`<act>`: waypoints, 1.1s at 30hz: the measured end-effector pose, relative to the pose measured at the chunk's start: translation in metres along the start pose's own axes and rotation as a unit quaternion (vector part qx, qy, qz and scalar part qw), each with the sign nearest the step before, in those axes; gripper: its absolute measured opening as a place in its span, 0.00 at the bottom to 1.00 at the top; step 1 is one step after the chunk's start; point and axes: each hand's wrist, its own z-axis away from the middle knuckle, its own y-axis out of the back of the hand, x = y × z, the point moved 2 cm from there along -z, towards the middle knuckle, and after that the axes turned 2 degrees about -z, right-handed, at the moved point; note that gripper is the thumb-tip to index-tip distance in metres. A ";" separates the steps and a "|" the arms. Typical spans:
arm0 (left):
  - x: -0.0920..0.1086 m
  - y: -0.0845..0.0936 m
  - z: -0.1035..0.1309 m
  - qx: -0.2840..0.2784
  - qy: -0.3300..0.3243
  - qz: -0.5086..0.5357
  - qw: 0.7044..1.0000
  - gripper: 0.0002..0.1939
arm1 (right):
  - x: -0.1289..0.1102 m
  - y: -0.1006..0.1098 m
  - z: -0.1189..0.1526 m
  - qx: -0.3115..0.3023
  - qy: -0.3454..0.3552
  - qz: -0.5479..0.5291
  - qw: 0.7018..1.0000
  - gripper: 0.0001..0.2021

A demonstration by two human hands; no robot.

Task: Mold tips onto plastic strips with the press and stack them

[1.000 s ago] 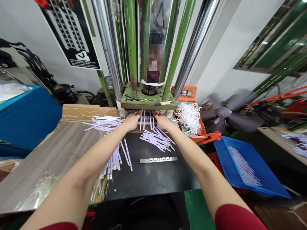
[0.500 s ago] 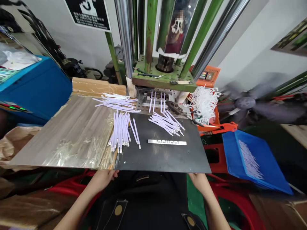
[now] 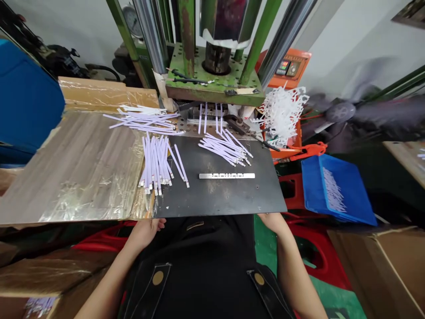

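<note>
My left hand is at the near edge of the worktop, partly under it. Its visible fingertips are curled, and whatever they may hold is hidden. My right hand reaches beneath the dark metal plate at its near right corner, fingers out of sight. On the worktop lie a pile of pale lilac strips with whitish ends, a second bundle of strips and a crosswise heap. A slotted silver bar rests alone on the plate. Several strips stick out of the press's lower fixture.
A green press with steel columns stands behind the worktop. To its right are a tangle of white plastic pieces, an orange control box, a blurred fan and a blue bin holding strips. A cardboard box stands lower right.
The view has tilted downward and moved closer, so the worktop and press sit higher in the picture. Both hands stay at the near edge; the strips and silver bar lie as before.
</note>
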 end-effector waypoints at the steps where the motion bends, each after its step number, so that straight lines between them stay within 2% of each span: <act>1: -0.001 -0.001 -0.001 0.001 0.003 -0.006 1.000 0.26 | -0.001 -0.002 0.000 0.008 -0.002 -0.005 1.000 0.28; 3: 0.000 0.002 0.003 0.005 0.013 -0.018 1.000 0.27 | -0.010 -0.003 0.002 0.023 -0.007 -0.012 1.000 0.28; 5: 0.012 0.011 0.016 -0.012 0.005 -0.042 0.999 0.28 | -0.030 -0.002 0.009 0.018 -0.023 -0.008 1.000 0.26; 7: 0.037 0.025 0.037 -0.068 -0.049 -0.072 0.994 0.27 | -0.063 0.004 0.020 -0.060 -0.024 0.000 0.998 0.21; 9: 0.075 0.038 0.058 -0.128 -0.150 -0.094 0.976 0.23 | -0.103 0.014 0.027 -0.162 0.014 -0.029 0.986 0.16; 10: 0.096 0.044 0.065 -0.134 -0.209 -0.098 0.964 0.21 | -0.122 0.021 0.025 -0.178 0.041 -0.052 0.982 0.14; 11: 0.119 0.048 0.067 -0.115 -0.270 -0.102 0.950 0.20 | -0.138 0.029 0.020 -0.154 0.067 -0.070 0.983 0.13; 12: 0.142 0.049 0.065 -0.070 -0.331 -0.112 0.934 0.20 | -0.151 0.036 0.010 -0.093 0.090 -0.071 0.989 0.13; 14: 0.183 0.045 0.049 0.060 -0.419 -0.160 0.892 0.20 | -0.163 0.044 -0.019 0.062 0.114 -0.001 0.992 0.14; 16: 0.214 0.034 0.025 0.163 -0.435 -0.226 0.856 0.18 | -0.163 0.040 -0.048 0.148 0.123 0.114 0.975 0.17; 18: 0.229 0.022 0.006 0.209 -0.420 -0.266 0.842 0.13 | -0.155 0.032 -0.067 0.169 0.125 0.187 0.959 0.16; 21: 0.221 0.015 0.006 0.230 -0.434 -0.274 0.827 0.10 | -0.145 0.026 -0.066 0.154 0.162 0.190 0.956 0.12; 24: 0.189 0.021 0.031 0.259 -0.464 -0.262 0.806 0.11 | -0.154 0.027 -0.051 0.078 0.216 0.138 0.964 0.13; 26: 0.168 0.028 0.045 0.279 -0.458 -0.253 0.805 0.11 | -0.175 0.023 -0.052 -0.008 0.239 0.096 0.966 0.11; 28: 0.155 0.035 0.052 0.289 -0.445 -0.253 0.809 0.11 | -0.206 0.011 -0.067 -0.083 0.240 0.089 0.963 0.10; 31: 0.146 0.041 0.052 0.275 -0.440 -0.257 0.815 0.12 | -0.256 -0.019 -0.101 -0.117 0.204 0.176 0.956 0.18; 33: 0.142 0.048 0.048 0.258 -0.440 -0.251 0.823 0.13 | -0.281 -0.037 -0.122 -0.131 0.180 0.236 0.946 0.23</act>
